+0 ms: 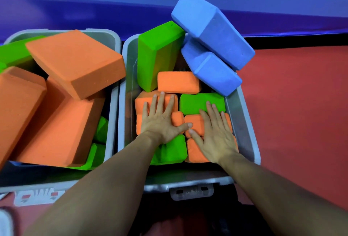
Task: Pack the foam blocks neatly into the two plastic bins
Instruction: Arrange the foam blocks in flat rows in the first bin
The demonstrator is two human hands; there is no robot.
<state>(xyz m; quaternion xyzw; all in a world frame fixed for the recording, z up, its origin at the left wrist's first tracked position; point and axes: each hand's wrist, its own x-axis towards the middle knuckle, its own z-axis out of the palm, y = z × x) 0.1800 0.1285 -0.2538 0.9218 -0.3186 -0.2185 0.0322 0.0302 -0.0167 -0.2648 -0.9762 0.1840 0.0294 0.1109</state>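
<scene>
Two grey plastic bins stand side by side. The right bin (244, 122) holds several orange and green foam blocks standing on end. My left hand (160, 119) presses flat on orange blocks (178, 119) in it, fingers spread. My right hand (216, 132) lies flat on another orange block (195, 124) and reaches a green block (194, 103). A tall green block (156, 55) leans at the bin's back left. Two blue blocks (214, 30) (211, 68) sit tilted over its back right rim. The left bin (113, 104) is heaped with large orange blocks (75, 62) and green ones.
A red floor mat (301, 113) spreads to the right of the bins. A blue padded wall (94, 0) runs along the back. Each bin has a white latch on its near side, the right one (192, 191) between my forearms.
</scene>
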